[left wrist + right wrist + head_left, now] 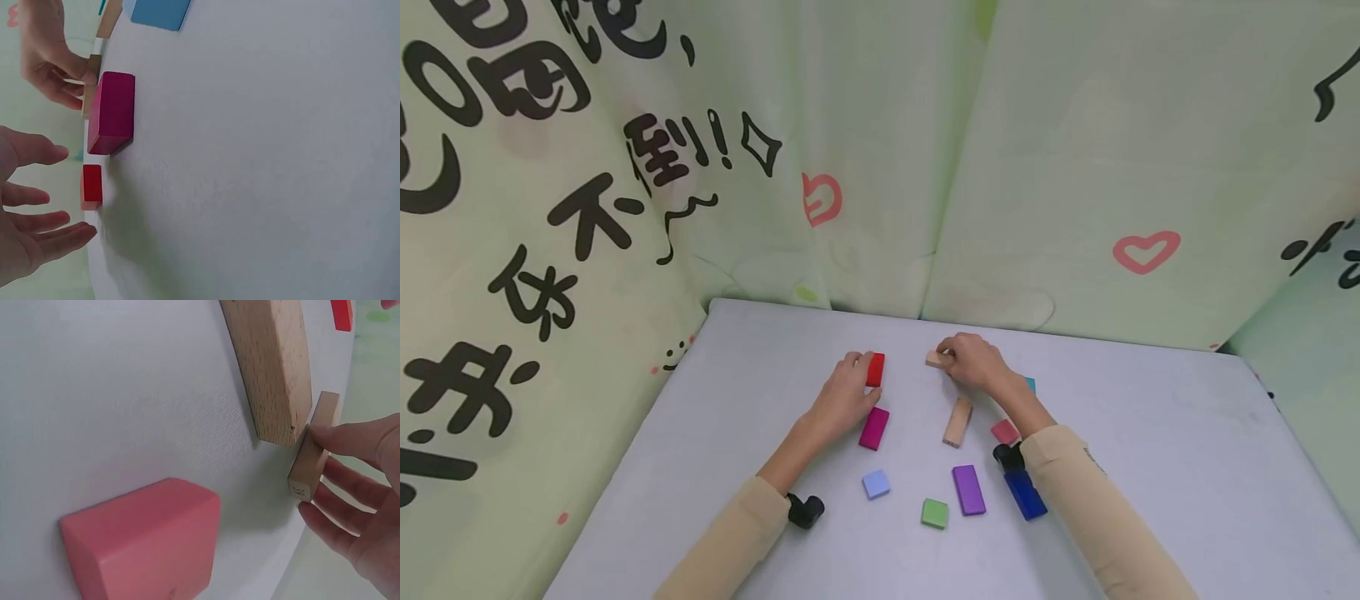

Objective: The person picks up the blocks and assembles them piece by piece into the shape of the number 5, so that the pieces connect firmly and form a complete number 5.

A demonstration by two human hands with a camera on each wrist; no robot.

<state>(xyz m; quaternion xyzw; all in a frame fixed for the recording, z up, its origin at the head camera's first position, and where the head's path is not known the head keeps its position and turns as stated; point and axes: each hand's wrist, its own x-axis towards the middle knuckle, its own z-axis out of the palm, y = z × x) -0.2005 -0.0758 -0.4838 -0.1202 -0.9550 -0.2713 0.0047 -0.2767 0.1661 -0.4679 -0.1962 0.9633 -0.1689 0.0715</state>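
Note:
My right hand (973, 360) pinches a small plain wooden block (935, 359) near the table's back edge; in the right wrist view the thumb lies on one side of that block (308, 464) and fingers on the other. My left hand (842, 398) is beside an upright-looking red block (876, 369), its fingers apart and loosely bent. The left wrist view shows a gap between these fingers and the red block (92, 187). A magenta block (874, 428) lies just below the left hand, and a longer wooden block (957, 422) lies below the right hand.
Nearer the front lie a light blue block (876, 484), a green block (935, 513), a purple block (969, 490) and a dark blue block (1026, 495). A pink block (1005, 431) and a partly hidden teal block (1031, 384) are by the right forearm. Curtains stand behind the table.

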